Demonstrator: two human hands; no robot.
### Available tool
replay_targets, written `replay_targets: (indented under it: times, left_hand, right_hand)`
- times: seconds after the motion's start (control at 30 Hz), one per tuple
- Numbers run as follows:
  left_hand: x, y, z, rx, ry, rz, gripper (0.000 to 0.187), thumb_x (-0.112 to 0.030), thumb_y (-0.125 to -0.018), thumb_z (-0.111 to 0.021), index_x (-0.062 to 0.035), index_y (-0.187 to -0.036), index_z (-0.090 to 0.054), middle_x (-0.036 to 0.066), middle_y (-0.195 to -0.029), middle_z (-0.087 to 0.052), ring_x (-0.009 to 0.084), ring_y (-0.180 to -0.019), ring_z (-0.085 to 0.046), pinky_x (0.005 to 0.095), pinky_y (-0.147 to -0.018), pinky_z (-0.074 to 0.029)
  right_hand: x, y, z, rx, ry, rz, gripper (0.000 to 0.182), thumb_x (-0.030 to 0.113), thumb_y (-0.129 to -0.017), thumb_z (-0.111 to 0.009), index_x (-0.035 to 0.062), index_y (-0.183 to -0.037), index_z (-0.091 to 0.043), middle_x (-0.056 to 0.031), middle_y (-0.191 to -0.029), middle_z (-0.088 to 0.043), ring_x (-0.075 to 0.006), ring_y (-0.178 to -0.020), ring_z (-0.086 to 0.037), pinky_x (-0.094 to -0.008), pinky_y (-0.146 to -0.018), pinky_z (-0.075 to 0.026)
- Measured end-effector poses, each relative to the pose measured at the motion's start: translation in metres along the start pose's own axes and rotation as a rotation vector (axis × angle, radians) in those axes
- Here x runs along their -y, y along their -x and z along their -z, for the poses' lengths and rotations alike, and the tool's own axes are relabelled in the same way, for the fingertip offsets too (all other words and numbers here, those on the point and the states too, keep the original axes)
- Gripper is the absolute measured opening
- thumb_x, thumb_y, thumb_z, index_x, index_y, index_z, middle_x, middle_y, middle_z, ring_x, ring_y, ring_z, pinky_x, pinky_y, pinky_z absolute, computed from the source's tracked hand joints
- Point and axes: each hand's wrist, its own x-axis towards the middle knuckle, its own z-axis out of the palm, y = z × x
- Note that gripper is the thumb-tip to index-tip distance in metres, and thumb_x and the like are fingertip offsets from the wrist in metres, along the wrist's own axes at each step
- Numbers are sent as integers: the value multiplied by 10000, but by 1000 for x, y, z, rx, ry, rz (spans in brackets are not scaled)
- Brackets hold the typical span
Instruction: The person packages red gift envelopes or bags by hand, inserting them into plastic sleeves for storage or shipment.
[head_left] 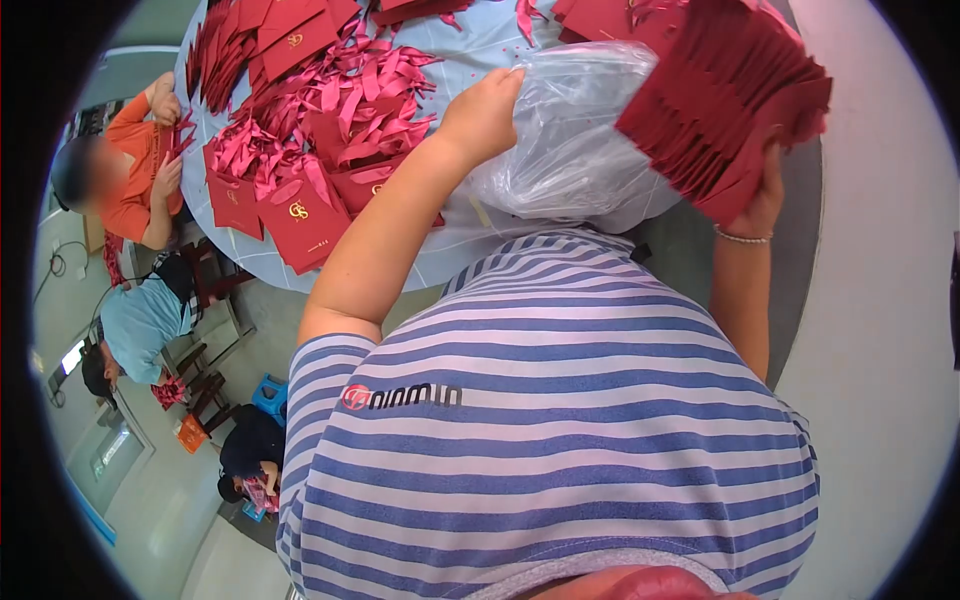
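My left hand (485,115) is closed on the edge of a clear plastic bag (575,130), which lies crumpled across the table in front of me. On the right, my right hand (760,195), with a beaded bracelet at the wrist, grips a thick stack of dark red paper gift bags (725,105). That stack is fanned and tilted beside the plastic bag. Left of my left arm are red paper bags (305,215) with gold lettering and a heap of pink-red ribbons (330,110).
More red bags (295,40) are piled at the far left of the cloth-covered table (270,270). A person in orange (135,160) handles red pieces at its left edge. Two other people sit farther back, near a blue stool (270,395). A pale wall (880,250) stands on the right.
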Motion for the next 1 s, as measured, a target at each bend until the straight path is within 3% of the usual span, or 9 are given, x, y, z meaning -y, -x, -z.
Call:
replay_targets:
  times: [0.1,0.2,0.3,0.37,0.57,0.77,0.83,0.97,1.0]
  left_hand:
    - [13,3,-9,4,39,-25,576,-21,-717,-607,10,-1276,-472,175,-1226,-542,354,-1090,-569,416,-892,-499]
    - [29,4,-28,100,138,-3,687,-58,-694,-671,13,-1328,-414,205,-1236,-521,372,-1149,-525,403,-942,-473]
    - [42,14,-45,-151,225,-171,687,-122,-736,-690,-29,-1359,-417,212,-1344,-473,401,-1169,-514,395,-963,-441]
    - [40,21,-45,-132,251,136,788,-59,-732,-680,-32,-1427,-310,249,-1364,-430,426,-1182,-500,402,-948,-454]
    - [23,12,-4,37,112,209,855,30,-727,-593,-91,-1484,-215,295,-1409,-354,450,-1294,-399,453,-1034,-397]
    - [23,4,13,-184,-235,183,680,29,-714,-612,-98,-1367,-472,266,-1338,-449,400,-1156,-521,404,-976,-446]
    - [4,7,24,-323,-322,81,557,-68,-739,-673,-52,-1281,-547,264,-1311,-478,409,-1153,-515,428,-1009,-418]
    - [-49,11,4,-391,188,-90,687,-208,-776,-726,48,-1342,-431,281,-1344,-449,481,-1227,-430,460,-1050,-368]
    - [-52,11,-11,-382,149,-80,998,-344,-717,-788,43,-1451,-233,312,-1446,-304,495,-1336,-290,512,-1093,-282]
  right_hand:
    - [-50,-11,11,31,-234,-182,382,233,-940,-593,50,-1269,-531,-100,-1295,-576,-272,-1215,-532,-457,-1034,-424]
    - [-106,-22,20,-100,-8,-202,418,239,-941,-594,73,-1314,-501,-118,-1323,-556,-268,-1221,-529,-441,-1064,-402]
    - [-134,-27,32,-282,22,-324,390,228,-930,-615,38,-1259,-527,-124,-1232,-605,-266,-1145,-583,-439,-998,-470]
    - [-141,-28,42,-340,-62,-365,430,246,-934,-614,22,-1284,-503,-153,-1293,-566,-276,-1174,-565,-443,-1019,-453]
    - [-157,-34,62,-384,113,-307,439,236,-928,-626,43,-1298,-490,-132,-1289,-571,-268,-1170,-566,-455,-1012,-457]
    - [-166,-32,43,-442,195,-280,439,192,-908,-659,91,-1297,-483,-71,-1249,-585,-228,-1126,-578,-406,-981,-476]
    - [-171,-32,46,-449,215,-251,429,199,-906,-665,80,-1282,-497,-68,-1235,-593,-213,-1105,-585,-388,-970,-478]
    - [-173,-33,44,-454,316,-224,405,186,-886,-689,74,-1244,-536,-64,-1191,-622,-193,-1083,-595,-349,-918,-488]
    - [-174,-34,43,-441,348,-220,412,174,-868,-710,72,-1233,-547,-63,-1179,-630,-186,-1077,-596,-338,-900,-490]
